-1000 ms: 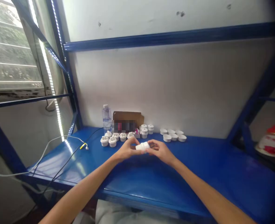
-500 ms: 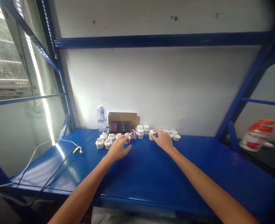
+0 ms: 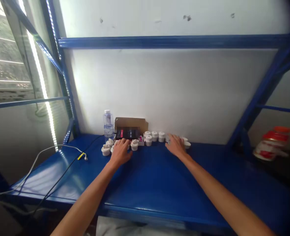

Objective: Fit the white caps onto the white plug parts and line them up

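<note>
My left hand (image 3: 121, 153) reaches over a cluster of white round pieces with small prongs on top. Its fingers lie over the middle ones and its thumb stands apart. One such pronged piece (image 3: 134, 144) sits just right of the thumb, another pronged piece (image 3: 106, 149) at the left edge. My right hand (image 3: 176, 146) is over the small white cups at the back, fingers and thumb apart. A shallow white cup (image 3: 187, 144) shows beyond it. Left of this hand stand several capped white round pieces, one of them a capped piece (image 3: 161, 136) closest to it.
A phone (image 3: 128, 133) with a lit screen leans in an open cardboard box (image 3: 132, 122). Beside it stands a clear water bottle (image 3: 108, 126). Black and white cables cross the left of the blue table (image 3: 155, 183). A red-and-white container (image 3: 273, 143) is at far right.
My right hand has let go of a capped white piece and moved right to the cups. The left hand has shifted left over the pronged pieces, uncovering the rightmost one.
</note>
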`<action>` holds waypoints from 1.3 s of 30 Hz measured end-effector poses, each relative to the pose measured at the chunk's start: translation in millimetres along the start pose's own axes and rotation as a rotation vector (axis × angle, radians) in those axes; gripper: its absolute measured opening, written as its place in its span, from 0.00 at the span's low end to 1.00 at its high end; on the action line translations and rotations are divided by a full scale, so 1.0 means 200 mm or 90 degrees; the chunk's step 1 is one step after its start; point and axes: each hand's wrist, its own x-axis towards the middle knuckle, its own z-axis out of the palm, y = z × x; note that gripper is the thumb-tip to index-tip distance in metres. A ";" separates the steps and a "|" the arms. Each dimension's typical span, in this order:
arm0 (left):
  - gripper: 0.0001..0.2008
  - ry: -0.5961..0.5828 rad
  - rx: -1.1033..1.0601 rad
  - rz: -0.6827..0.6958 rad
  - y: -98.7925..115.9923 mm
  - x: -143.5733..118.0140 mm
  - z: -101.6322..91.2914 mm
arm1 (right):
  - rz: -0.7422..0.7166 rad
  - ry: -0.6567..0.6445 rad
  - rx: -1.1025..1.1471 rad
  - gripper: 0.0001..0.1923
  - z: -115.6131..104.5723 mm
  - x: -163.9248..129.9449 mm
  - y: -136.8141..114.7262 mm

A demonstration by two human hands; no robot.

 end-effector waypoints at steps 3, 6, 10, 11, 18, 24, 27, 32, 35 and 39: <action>0.18 -0.021 0.038 -0.025 -0.03 0.00 0.00 | -0.023 -0.023 0.027 0.25 0.01 -0.10 0.04; 0.19 -0.031 0.045 -0.028 -0.07 0.01 0.00 | -0.027 -0.061 0.088 0.24 0.00 -0.13 0.05; 0.18 -0.028 0.019 -0.010 -0.09 0.01 0.01 | -0.015 -0.083 0.307 0.19 -0.01 -0.10 0.00; 0.19 -0.024 0.014 -0.004 -0.09 0.01 0.02 | 0.005 -0.094 0.394 0.18 -0.01 -0.10 -0.03; 0.20 0.011 0.008 0.009 -0.09 0.01 0.02 | 0.116 -0.254 0.606 0.14 -0.01 -0.12 -0.14; 0.32 -0.012 -0.013 -0.006 -0.11 -0.01 0.04 | -0.104 -0.110 0.426 0.21 -0.04 -0.14 -0.14; 0.31 0.009 -0.001 -0.031 -0.09 -0.01 0.06 | -0.216 -0.179 0.437 0.22 -0.07 -0.17 -0.17; 0.25 0.041 0.037 0.000 -0.04 0.04 0.09 | -0.159 -0.149 0.518 0.23 -0.13 -0.20 -0.26; 0.18 0.044 0.038 0.045 -0.01 0.06 0.10 | -0.144 -0.059 0.580 0.22 -0.15 -0.21 -0.31; 0.16 0.039 -0.003 0.124 0.07 0.04 0.10 | -0.144 -0.001 0.642 0.20 -0.15 -0.22 -0.37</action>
